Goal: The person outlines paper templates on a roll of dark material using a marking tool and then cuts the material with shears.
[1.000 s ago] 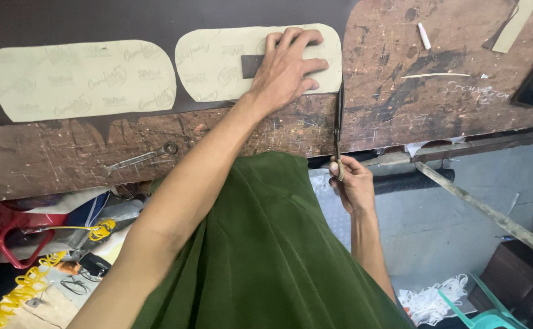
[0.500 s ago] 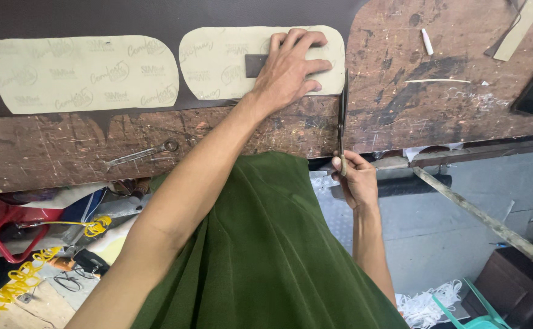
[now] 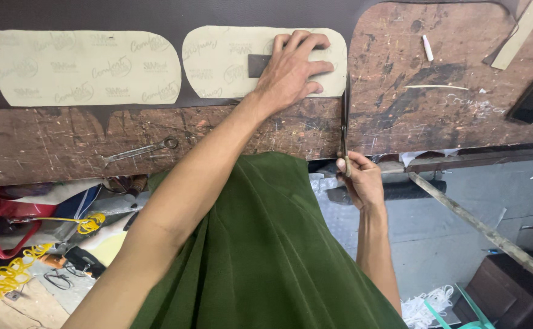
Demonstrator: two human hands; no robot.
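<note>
The left hand lies flat with fingers spread on the pale cream, round-cornered card template, pressing it and a small dark grey rectangular piece against the dark brown sheet of leather-like material spread over the far part of the bench. The right hand is closed around the handles of long dark metal scissors, whose blades run along the template's right edge at the sheet's cut border. Risk, as judged: the left fingertips sit near the blade line, so a slip could nick them; if pressure eases, the template could shift and the cut wander from the outline. The sheet looks smooth and matt, the template stiff and faintly printed. A second, wider cream template lies to the left, apart from the first. The scarred, stained brown wooden bench also carries a steel ring spanner and a white chalk stick.
</note>
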